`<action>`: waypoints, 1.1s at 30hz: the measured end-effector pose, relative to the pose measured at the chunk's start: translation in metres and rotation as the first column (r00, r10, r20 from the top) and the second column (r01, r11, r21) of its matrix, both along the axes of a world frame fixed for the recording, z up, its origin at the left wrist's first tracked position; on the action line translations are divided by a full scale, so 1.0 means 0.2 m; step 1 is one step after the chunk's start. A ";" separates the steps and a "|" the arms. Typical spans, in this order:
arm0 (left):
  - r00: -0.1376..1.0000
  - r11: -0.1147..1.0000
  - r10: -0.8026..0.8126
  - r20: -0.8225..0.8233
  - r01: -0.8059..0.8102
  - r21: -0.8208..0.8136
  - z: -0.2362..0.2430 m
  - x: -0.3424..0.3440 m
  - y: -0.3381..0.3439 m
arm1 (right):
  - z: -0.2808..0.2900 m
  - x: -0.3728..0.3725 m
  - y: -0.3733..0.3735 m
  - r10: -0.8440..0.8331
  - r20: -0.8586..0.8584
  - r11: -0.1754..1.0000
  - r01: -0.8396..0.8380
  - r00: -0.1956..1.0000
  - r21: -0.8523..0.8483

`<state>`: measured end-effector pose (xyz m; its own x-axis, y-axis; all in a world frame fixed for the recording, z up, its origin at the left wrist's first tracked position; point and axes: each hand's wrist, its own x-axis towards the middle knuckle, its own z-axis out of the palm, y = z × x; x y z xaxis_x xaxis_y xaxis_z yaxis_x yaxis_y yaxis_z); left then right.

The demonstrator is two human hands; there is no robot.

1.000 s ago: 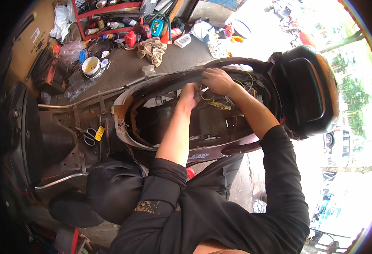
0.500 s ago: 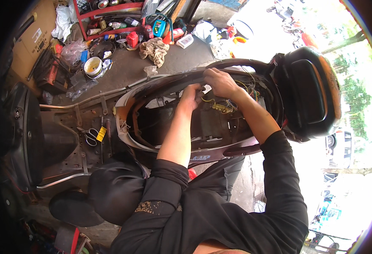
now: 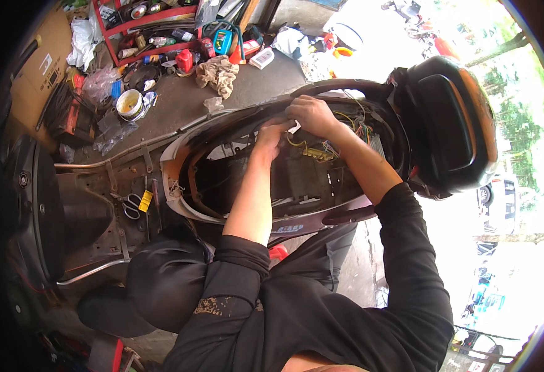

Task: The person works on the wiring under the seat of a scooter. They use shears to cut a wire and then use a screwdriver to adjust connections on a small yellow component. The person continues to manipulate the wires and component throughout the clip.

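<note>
An opened scooter body (image 3: pixel 179 155) lies across the view with its under-seat cavity (image 3: pixel 297 180) exposed. Both my hands work at the cavity's far rim. My left hand (image 3: pixel 271 133) is curled at the rim, fingertips against a small white connector (image 3: pixel 294 128). My right hand (image 3: pixel 312 115) closes over the same connector from the right. A bundle of yellow and coloured wires (image 3: pixel 314 150) hangs just below my hands. The raised black seat (image 3: pixel 448 124) stands to the right of my right forearm.
Scissors (image 3: pixel 132 203) lie on the scooter's footboard frame at left. On the concrete floor beyond are a rag (image 3: pixel 217 72), a white tub (image 3: pixel 129 103) and a red shelf (image 3: pixel 160 18) with bottles and tools. A black seat cushion (image 3: pixel 160 288) sits near my left elbow.
Both hands stay at the cavity's far rim and have drawn slightly closer together. The small white connector now shows between their fingers.
</note>
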<state>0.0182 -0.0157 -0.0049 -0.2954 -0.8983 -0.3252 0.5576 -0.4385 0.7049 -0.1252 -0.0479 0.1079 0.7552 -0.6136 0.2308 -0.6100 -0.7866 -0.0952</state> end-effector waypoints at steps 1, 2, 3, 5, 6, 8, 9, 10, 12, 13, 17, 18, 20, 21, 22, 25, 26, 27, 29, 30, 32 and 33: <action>1.000 1.000 0.016 -0.013 -0.016 0.020 -0.01 -0.01 0.00 | -0.01 0.00 0.00 -0.018 0.082 1.000 0.018 0.996 0.006; 0.999 0.999 0.034 -0.026 -0.033 0.039 -0.02 -0.02 0.00 | -0.02 0.01 0.00 -0.036 0.164 0.999 0.034 0.986 0.014; 0.998 0.997 0.049 -0.042 -0.046 0.062 0.01 -0.03 0.00 | -0.03 0.00 0.00 -0.057 0.242 0.998 0.053 0.969 0.025; 0.993 0.993 0.103 -0.056 -0.100 0.061 0.05 -0.05 0.01 | -0.05 -0.03 0.00 -0.159 0.231 0.985 0.138 0.960 0.104; 0.989 0.990 0.133 -0.062 -0.130 0.059 0.06 -0.06 0.02 | -0.04 -0.03 0.00 -0.228 0.196 0.969 0.204 0.954 0.138; 0.982 0.979 0.183 -0.039 -0.179 0.094 0.07 -0.10 0.01 | -0.04 -0.04 0.00 -0.305 0.168 0.946 0.278 0.937 0.164; 0.977 0.972 0.211 -0.024 -0.208 0.112 0.04 -0.11 0.00 | -0.04 -0.04 0.01 -0.308 0.178 0.946 0.281 0.935 0.162; 0.979 0.963 0.186 -0.080 -0.165 0.213 0.01 -0.12 -0.02 | -0.04 -0.04 0.02 -0.312 0.188 0.945 0.285 0.931 0.159; 0.968 0.913 0.152 -0.199 -0.061 0.402 -0.09 -0.16 -0.06 | -0.04 -0.05 0.02 -0.299 0.177 0.946 0.268 0.938 0.181; 0.952 0.914 0.055 -0.301 0.074 0.399 -0.23 -0.12 -0.11 | -0.03 0.01 0.01 -0.264 0.179 0.954 0.229 0.948 0.191; 0.890 0.820 -0.154 -0.430 0.358 0.447 -0.18 -0.16 -0.06 | -0.08 -0.09 0.00 -0.252 0.078 0.960 0.239 0.964 0.147; 0.898 0.827 -0.160 -0.409 0.349 0.441 -0.18 -0.14 -0.04 | -0.06 -0.08 0.01 -0.207 0.077 0.970 0.194 0.975 0.148; 0.893 0.828 -0.188 -0.408 0.368 0.424 -0.16 -0.12 -0.02 | -0.04 -0.04 0.04 -0.092 0.162 0.985 0.066 0.982 0.161; 0.912 0.809 -0.178 -0.369 0.349 0.473 -0.15 -0.10 -0.02 | -0.01 -0.01 0.06 -0.171 0.180 0.944 0.108 0.969 0.313; 0.928 0.786 -0.173 -0.331 0.332 0.522 -0.14 -0.11 -0.02 | 0.03 0.01 0.10 -0.254 0.180 0.876 0.147 0.950 0.460; 0.943 0.786 -0.172 -0.284 0.305 0.537 -0.14 -0.11 0.00 | 0.08 0.04 0.15 -0.293 -0.136 0.794 0.320 0.946 0.517; 0.938 0.797 -0.167 -0.305 0.310 0.519 -0.16 -0.11 -0.01 | 0.02 0.03 0.13 -0.237 -0.312 0.821 0.361 0.920 0.441; 0.933 0.807 -0.159 -0.322 0.311 0.501 -0.17 -0.10 -0.01 | 0.01 0.06 0.13 -0.183 -0.478 0.851 0.381 0.859 0.360; 0.932 0.805 -0.105 -0.346 0.284 0.521 -0.18 -0.12 0.01 | 0.00 0.09 0.13 -0.172 -0.605 0.842 0.435 0.778 0.319; 0.936 0.800 -0.082 -0.342 0.267 0.538 -0.09 -0.19 0.06 | -0.04 0.03 0.13 -0.202 -0.628 0.824 0.477 0.752 0.306; 0.907 0.863 -0.133 -0.400 0.304 0.403 -0.38 -0.07 0.00 | -0.06 0.16 0.08 -0.143 -0.623 0.852 0.416 0.769 0.318; 0.941 0.828 -0.151 -0.302 0.287 0.482 -0.33 -0.14 0.00 | -0.11 0.05 0.07 -0.148 -0.626 0.837 0.434 0.766 0.333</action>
